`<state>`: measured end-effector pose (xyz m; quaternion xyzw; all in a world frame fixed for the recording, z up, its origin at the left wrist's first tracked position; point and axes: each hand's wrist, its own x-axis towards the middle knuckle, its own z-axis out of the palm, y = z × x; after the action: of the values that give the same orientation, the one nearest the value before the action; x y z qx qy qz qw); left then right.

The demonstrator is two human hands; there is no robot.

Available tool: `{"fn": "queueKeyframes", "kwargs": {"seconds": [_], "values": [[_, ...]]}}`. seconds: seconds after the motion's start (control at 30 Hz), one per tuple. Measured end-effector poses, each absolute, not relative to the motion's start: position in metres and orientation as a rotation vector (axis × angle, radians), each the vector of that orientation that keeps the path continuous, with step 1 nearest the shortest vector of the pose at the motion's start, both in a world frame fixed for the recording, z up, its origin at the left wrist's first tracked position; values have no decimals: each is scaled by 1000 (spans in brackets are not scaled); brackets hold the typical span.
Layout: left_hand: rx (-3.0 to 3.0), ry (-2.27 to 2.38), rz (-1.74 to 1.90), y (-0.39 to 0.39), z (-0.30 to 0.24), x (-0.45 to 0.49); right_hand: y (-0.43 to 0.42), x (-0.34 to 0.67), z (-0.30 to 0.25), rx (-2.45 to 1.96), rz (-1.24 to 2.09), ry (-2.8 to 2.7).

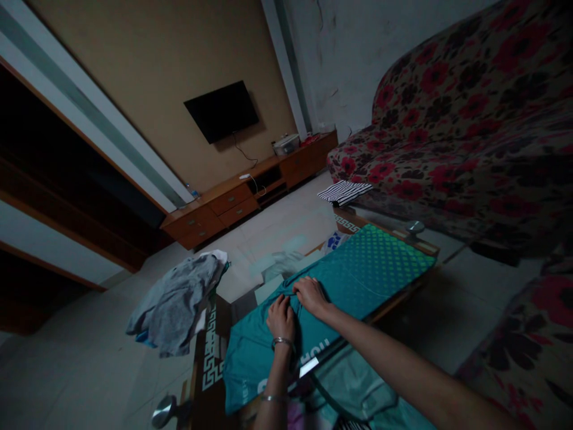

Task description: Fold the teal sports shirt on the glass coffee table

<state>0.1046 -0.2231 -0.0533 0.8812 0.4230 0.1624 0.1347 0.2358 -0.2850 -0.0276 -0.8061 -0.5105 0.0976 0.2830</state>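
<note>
A teal shirt (344, 278) with a green dotted pattern and white lettering lies spread across a low coffee table (209, 349). My left hand (281, 319), with bracelets on its wrist and forearm, has its fingers bent onto the cloth near the shirt's far edge. Close beside it, my right hand (311, 297) pinches the fabric, which is creased between the two hands. The fingertips are partly hidden by the cloth and the dim light. Below the near side of the shirt lie other clothes (353, 382), among them a pale green garment.
A pile of grey clothes (179, 304) sits on the table's left end. At the far right end lies a striped black-and-white cloth (344, 192). A flowered sofa (447, 131) stands to the right. Beyond are a wooden TV cabinet (233, 206) and a wall-mounted television (224, 111).
</note>
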Motion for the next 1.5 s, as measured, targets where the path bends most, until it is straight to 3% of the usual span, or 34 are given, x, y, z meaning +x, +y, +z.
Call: {"fn": "queueKeyframes", "kwargs": {"seconds": [0.3,0.53,0.8,1.03,1.27,1.5], "values": [[2598,1265,300,-206,-44,110,-322,254,-19,-2198,149,-1313],[2900,1199,-46,-205,-53,128,-383,308,-26,-2194,69,-1238],[2933,1203,-297,-197,-25,147,-474,422,-34,-2596,-86,-724],[3006,873,-161,-223,23,298,-526,471,-36,-2815,-116,-476],[2900,740,-183,-258,-20,476,-515,482,-35,-2879,-75,-450],[2768,680,-192,-263,-48,561,-509,510,-33,-2824,251,-453]]}}
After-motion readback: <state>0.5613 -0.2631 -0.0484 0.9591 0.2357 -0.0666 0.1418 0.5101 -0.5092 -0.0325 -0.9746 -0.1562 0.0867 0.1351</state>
